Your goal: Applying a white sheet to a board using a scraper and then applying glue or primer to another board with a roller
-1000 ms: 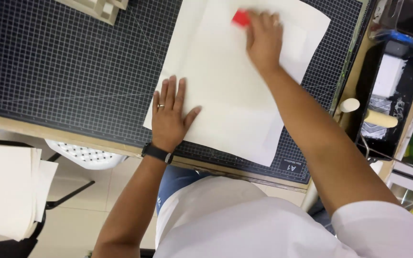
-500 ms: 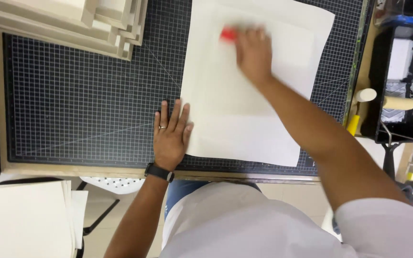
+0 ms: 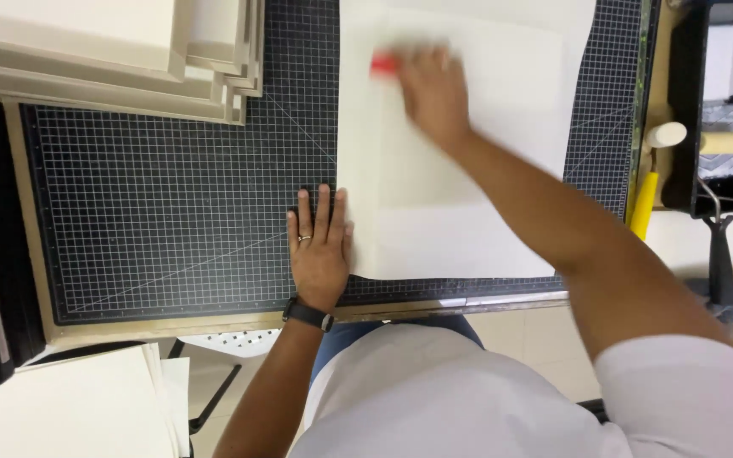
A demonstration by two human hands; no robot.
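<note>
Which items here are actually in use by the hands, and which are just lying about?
In use:
- white sheet, lying on the cutting mat
- red tool, blurred, under the right hand
- left hand, flat on the sheet's left edge

Lying about:
- stack of cream boards, top left
- paint roller on the black tray
- loose paper stack, bottom left

Dark gridded cutting mat [image 3: 171, 220] over a pale wooden tabletop [image 3: 27, 246]. Stacked cream boards [image 3: 120, 51] at the far left corner. Black paint tray [image 3: 714, 102] with a roller [image 3: 706, 140] at the right edge. Beige tiled floor [image 3: 536, 339] below, a white stool [image 3: 231, 342], loose cream sheets [image 3: 69, 407]. Even, soft light.
</note>
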